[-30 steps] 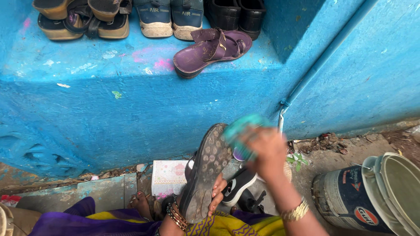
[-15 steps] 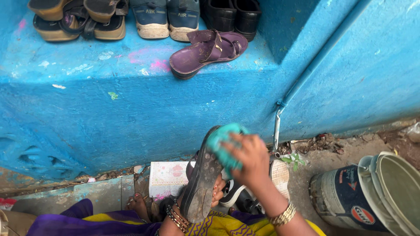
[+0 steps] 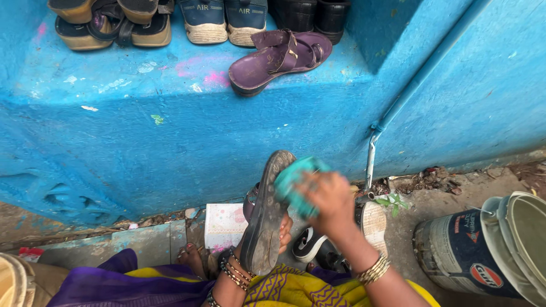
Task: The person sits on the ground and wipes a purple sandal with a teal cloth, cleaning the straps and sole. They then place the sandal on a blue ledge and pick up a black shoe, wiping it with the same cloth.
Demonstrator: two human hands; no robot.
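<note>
Holding sandal (image 3: 266, 216) sole-up in left hand (image 3: 281, 230) grip | right hand (image 3: 330, 196) grip pressing teal cloth (image 3: 296, 182) against it

Both hands (image 3: 307, 210) raised, fingers clenched

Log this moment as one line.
left hand: grips dusty dark sandal, sole up | right hand: presses teal cloth on it | nearby: grey metal bucket

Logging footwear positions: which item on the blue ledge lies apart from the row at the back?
The purple strapped sandal, alone near the ledge's front edge; the tan sandals, navy sneakers and black shoes line the back.
</note>
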